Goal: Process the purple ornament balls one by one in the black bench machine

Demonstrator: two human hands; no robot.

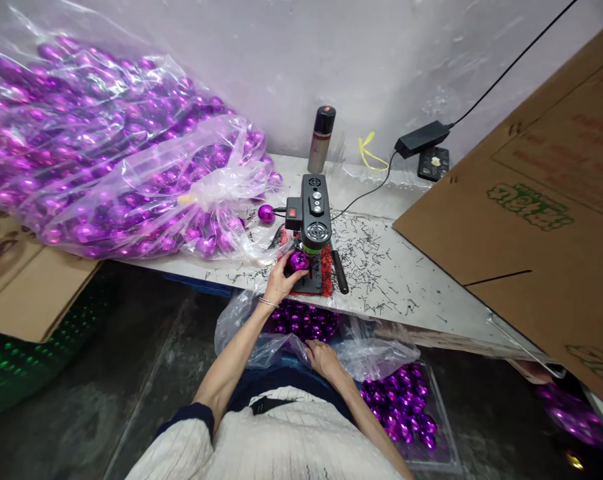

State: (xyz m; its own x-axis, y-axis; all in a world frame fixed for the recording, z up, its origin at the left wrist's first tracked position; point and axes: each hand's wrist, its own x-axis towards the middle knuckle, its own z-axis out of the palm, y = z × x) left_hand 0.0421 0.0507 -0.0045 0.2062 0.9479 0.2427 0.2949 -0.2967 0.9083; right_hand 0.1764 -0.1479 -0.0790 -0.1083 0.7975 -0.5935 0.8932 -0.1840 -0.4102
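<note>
My left hand [280, 280] holds a shiny purple ball [298, 261] between thumb and fingers, just under the front end of a black machine [316, 210]. The machine has a red switch and a black lever [340, 272] on its right side. Below the table edge, my right hand [323, 357] is at the rim of an open clear plastic bag [376, 359]; what its curled fingers hold, if anything, is too small to tell. Purple balls [304, 321] lie in the bag, just in front of the table.
A big clear bag of purple balls [106, 153] fills the left. Behind the machine stands a spray can [321, 140]. Black bits litter the white table [431, 300]. A cardboard box [546, 200] leans at right; a clear bin [446, 427] holds more purple balls.
</note>
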